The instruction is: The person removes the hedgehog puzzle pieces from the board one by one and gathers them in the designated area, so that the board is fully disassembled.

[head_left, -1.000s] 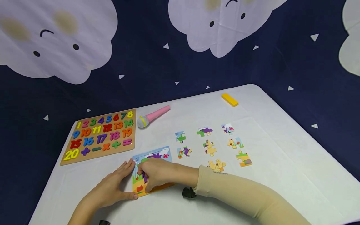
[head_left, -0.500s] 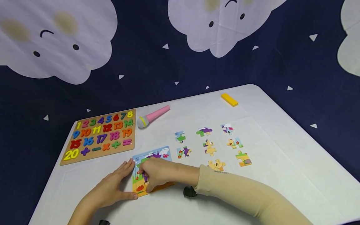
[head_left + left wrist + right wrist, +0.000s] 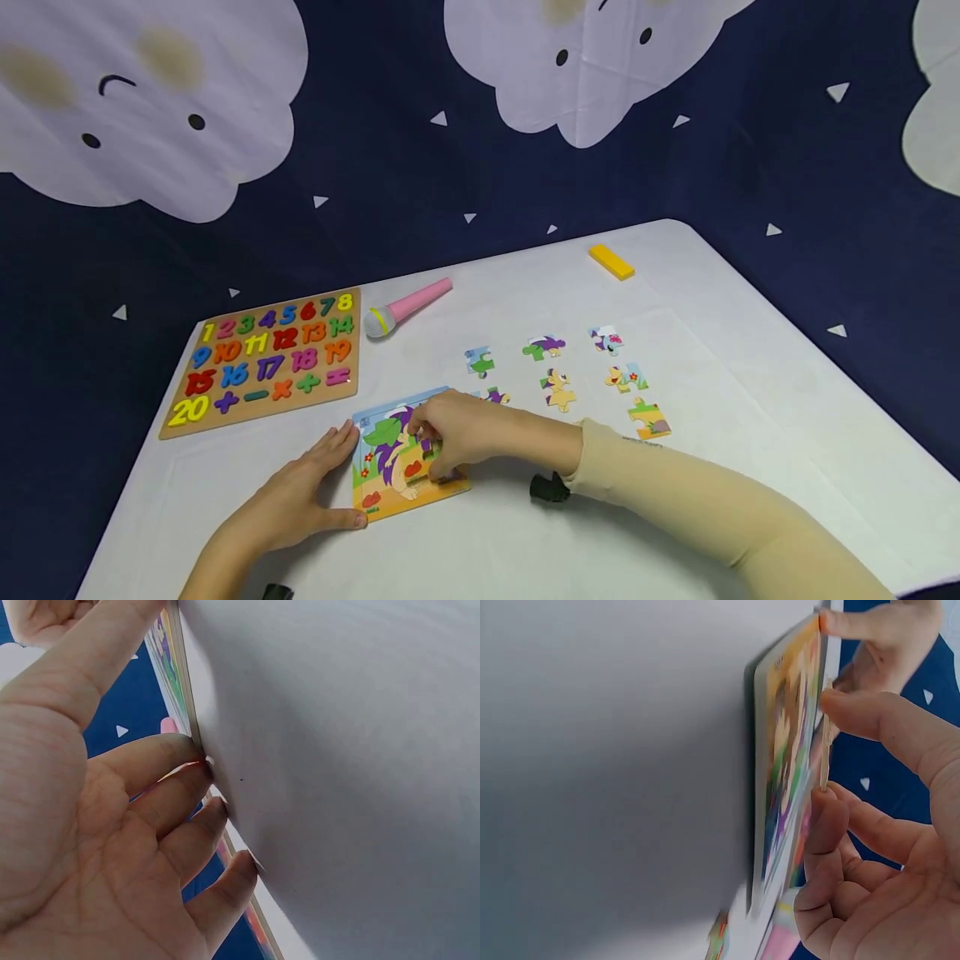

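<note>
A picture puzzle board (image 3: 369,473) with a purple and green cartoon scene lies near the table's front left. My left hand (image 3: 296,496) rests along its left side, with straight fingers touching the edge and the thumb at the lower corner. In the left wrist view, the fingertips (image 3: 244,862) meet the table beside the board. My right hand (image 3: 468,429) is over the board's right half. Seen from the right wrist, its thumb and fingers pinch a thin puzzle piece (image 3: 826,754) edge-on, just off the board's face.
Several loose puzzle pieces (image 3: 558,390) lie in rows right of the board, some partly covered by the right arm. A number board (image 3: 258,362), a pink toy microphone (image 3: 412,307) and a yellow block (image 3: 611,262) lie farther back. A dark cloud-print cloth (image 3: 390,167) hangs behind.
My right hand has moved right across the board with a puzzle piece pinched in it, uncovering the board's middle. The right sleeve now hides the bear piece. The left hand stays put.
</note>
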Demonstrator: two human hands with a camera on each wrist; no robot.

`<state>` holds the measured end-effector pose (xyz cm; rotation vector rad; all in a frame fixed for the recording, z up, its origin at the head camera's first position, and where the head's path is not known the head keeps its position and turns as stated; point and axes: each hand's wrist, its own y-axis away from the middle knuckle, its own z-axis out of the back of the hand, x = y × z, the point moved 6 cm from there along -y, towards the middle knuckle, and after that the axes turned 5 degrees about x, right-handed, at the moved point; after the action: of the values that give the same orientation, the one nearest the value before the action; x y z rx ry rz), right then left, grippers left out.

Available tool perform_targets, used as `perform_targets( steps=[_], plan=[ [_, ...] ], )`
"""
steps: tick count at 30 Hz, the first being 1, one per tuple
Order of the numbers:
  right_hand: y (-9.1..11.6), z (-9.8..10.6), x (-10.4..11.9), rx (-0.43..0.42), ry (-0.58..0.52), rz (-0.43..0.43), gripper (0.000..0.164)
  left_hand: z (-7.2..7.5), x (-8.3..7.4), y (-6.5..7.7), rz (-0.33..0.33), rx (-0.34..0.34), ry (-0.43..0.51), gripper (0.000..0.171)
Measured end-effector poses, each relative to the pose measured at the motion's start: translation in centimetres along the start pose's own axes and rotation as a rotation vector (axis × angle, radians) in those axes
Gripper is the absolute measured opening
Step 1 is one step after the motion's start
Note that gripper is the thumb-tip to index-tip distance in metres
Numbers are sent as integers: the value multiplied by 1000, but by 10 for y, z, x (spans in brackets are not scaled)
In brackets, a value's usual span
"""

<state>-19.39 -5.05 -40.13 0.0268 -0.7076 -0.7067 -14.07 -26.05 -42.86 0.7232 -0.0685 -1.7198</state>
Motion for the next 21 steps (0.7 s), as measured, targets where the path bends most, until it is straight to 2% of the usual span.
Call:
perform_targets(
  steps=[9, 15, 21],
  plan=[
    [31, 18, -32, -33, -37, -35, 52, -1, 1, 0, 16, -3, 3, 126],
    [53, 17, -54, -62, -69, -51, 47, -2, -1, -2, 17, 15, 12, 126],
    [64, 17, -67, -57, -108, -30, 46, 1, 0, 0, 24, 6, 9, 127]
  ],
)
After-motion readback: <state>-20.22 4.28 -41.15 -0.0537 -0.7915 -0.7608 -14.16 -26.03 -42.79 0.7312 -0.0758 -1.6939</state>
